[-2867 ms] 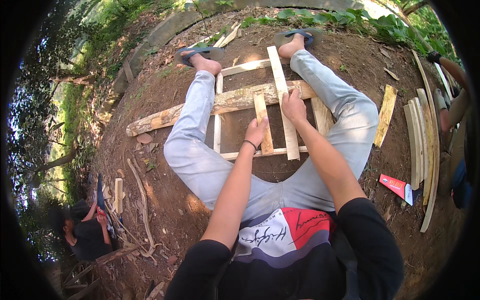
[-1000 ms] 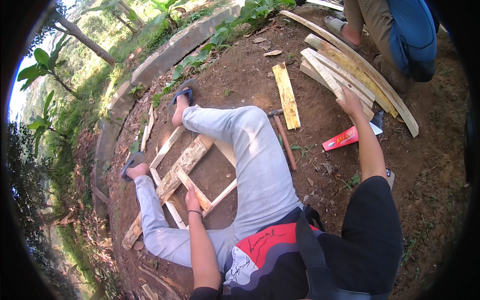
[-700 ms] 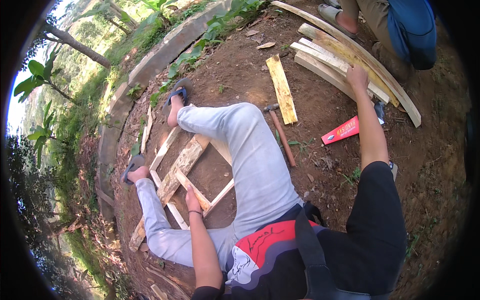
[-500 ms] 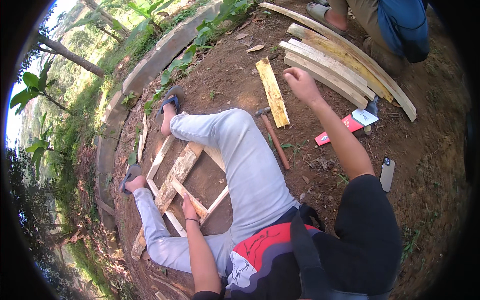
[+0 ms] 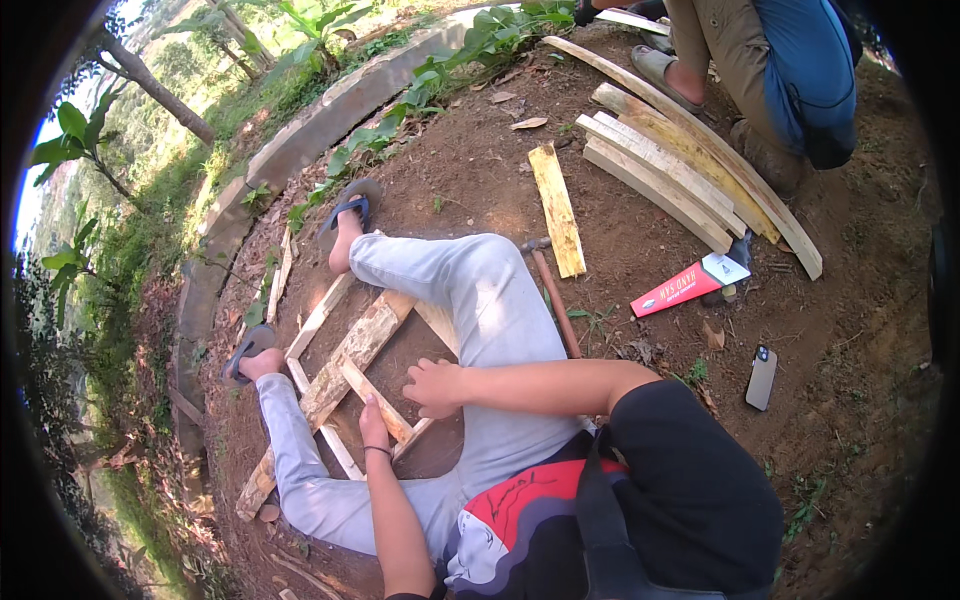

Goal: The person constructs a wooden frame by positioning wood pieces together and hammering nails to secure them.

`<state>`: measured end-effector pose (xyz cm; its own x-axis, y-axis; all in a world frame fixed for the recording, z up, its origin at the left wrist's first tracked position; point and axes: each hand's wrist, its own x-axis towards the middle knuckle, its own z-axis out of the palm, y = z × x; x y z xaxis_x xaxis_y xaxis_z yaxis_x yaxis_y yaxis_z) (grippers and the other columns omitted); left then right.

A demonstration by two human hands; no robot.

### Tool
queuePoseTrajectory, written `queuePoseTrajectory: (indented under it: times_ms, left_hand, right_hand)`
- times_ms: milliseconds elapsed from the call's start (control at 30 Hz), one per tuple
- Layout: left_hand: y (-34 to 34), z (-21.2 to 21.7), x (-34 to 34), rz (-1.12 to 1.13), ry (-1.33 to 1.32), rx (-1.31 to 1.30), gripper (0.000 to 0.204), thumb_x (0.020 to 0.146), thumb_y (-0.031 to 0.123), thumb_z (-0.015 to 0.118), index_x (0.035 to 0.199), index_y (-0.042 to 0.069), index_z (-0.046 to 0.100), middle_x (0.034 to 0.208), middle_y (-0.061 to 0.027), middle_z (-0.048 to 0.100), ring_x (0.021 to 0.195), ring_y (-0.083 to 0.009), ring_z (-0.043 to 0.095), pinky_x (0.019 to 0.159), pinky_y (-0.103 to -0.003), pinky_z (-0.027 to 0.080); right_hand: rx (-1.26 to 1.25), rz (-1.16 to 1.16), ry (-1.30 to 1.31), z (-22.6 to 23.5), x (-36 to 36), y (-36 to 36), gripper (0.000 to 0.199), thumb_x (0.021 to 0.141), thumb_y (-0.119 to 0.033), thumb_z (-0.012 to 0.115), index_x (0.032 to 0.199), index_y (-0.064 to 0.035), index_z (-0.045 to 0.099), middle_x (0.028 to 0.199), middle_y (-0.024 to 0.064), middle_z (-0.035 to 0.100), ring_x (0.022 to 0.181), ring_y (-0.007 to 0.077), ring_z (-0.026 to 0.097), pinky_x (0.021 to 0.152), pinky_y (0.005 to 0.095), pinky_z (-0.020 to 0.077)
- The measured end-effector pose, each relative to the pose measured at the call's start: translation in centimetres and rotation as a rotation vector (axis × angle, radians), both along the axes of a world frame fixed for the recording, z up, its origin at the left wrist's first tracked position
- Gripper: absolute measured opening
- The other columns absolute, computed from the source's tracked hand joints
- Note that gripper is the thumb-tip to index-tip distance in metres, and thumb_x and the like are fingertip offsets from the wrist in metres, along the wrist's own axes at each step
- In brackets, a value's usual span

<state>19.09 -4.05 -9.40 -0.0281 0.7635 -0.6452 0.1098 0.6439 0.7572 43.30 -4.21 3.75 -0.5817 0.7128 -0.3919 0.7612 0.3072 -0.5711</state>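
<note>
Between my legs lies a wooden frame of joined pieces, with a wide, rough-barked board (image 5: 352, 362) running across it. My left hand (image 5: 373, 426) is closed around the lower part of a short wood piece (image 5: 377, 400) set against that board. Just right of this piece, my right hand (image 5: 433, 387) hovers over the frame's opening, its fingers loosely bent and apart. Nothing shows in it. A hammer (image 5: 556, 300) with a wooden handle rests on the soil beyond my right knee, partly hidden by my leg.
A yellowish board (image 5: 557, 210) lies past the hammer. Several long wood strips (image 5: 665, 175) are stacked at the far right, near another person's legs (image 5: 725, 70). A hand saw in a red and white sleeve (image 5: 690, 285) and a phone (image 5: 761, 378) lie on the right. A low concrete edge (image 5: 290, 145) curves along the left.
My right hand has swung from above the ground near the stacked strips, back across my thigh to the frame. My left hand stays on the short wood piece. The view has shifted slightly.
</note>
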Motion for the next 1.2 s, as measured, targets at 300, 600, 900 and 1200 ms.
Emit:
queuePoseTrajectory:
  times_ms: [300,600,900,1200]
  left_hand:
    - [0.1,-1.2,0.0,0.025,-0.225,-0.012,0.038,0.096,0.040,0.049,0.103,0.003,0.056,0.088,-0.0025,0.057,0.082,-0.0121,0.054,0.075,-0.029,0.045]
    - [1.1,-2.4,-0.3,-0.007,-0.144,0.017,0.035,0.093,0.039,0.053,0.095,0.005,0.058,0.085,-0.0003,0.056,0.078,-0.0106,0.052,0.073,-0.027,0.043]
    - [1.5,-1.1,0.1,-0.003,-0.148,0.013,0.035,0.093,0.037,0.053,0.100,0.003,0.058,0.086,-0.0014,0.057,0.078,-0.0115,0.054,0.074,-0.028,0.044]
    - [1.6,-1.1,0.3,-0.022,-0.147,-0.003,0.035,0.093,0.036,0.053,0.102,0.002,0.058,0.088,-0.0023,0.058,0.079,-0.0123,0.055,0.074,-0.029,0.045]
  right_hand:
    - [-0.125,-0.004,-0.024,-3.6,-1.5,1.1,0.035,0.084,-0.029,0.054,0.106,-0.0016,0.058,0.098,0.0220,0.064,0.093,0.0388,0.062,0.083,0.0454,0.0487]
    - [-0.198,0.047,-0.167,-3.0,-1.9,1.5,0.037,0.084,-0.029,0.053,0.108,-0.0014,0.058,0.101,0.0214,0.064,0.097,0.0370,0.061,0.084,0.0462,0.0474]
    - [-0.233,0.053,-0.215,-2.7,-2.3,2.0,0.040,0.085,-0.030,0.053,0.114,-0.0029,0.056,0.111,0.0206,0.061,0.103,0.0380,0.059,0.089,0.0452,0.0465]
    - [-0.202,-0.058,-0.316,-4.4,-2.2,2.1,0.042,0.085,-0.030,0.053,0.118,-0.0048,0.057,0.123,0.0179,0.055,0.109,0.0381,0.056,0.093,0.0441,0.0444]
